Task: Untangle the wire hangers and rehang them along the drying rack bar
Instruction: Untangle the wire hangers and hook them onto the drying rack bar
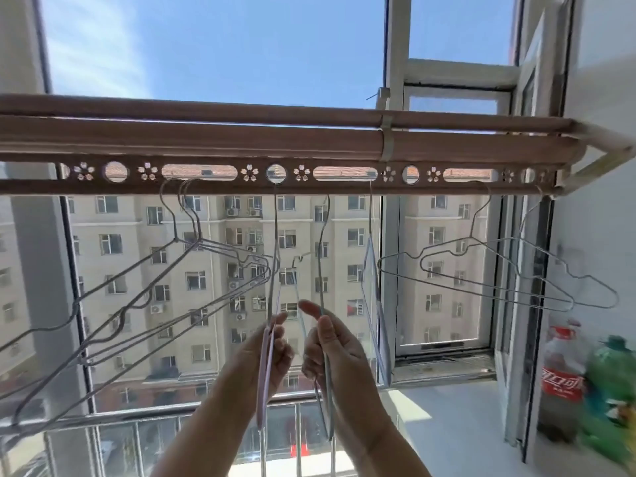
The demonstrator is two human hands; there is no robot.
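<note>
While pink hanger (pixel 261 390) and grey hanger (pixel 321 266) are clamped in left hand (pixel 282 352) and right hand (pixel 339 352), light springy wire (snag-prone) is likely best taken at twelve o'clock.

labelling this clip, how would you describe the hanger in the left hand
Find the brown rack bar overhead, then its middle round hole. Straight below hangs a hanger, gripped by the left hand. It looks pink; the right hand holds a bluish hanger.
</note>
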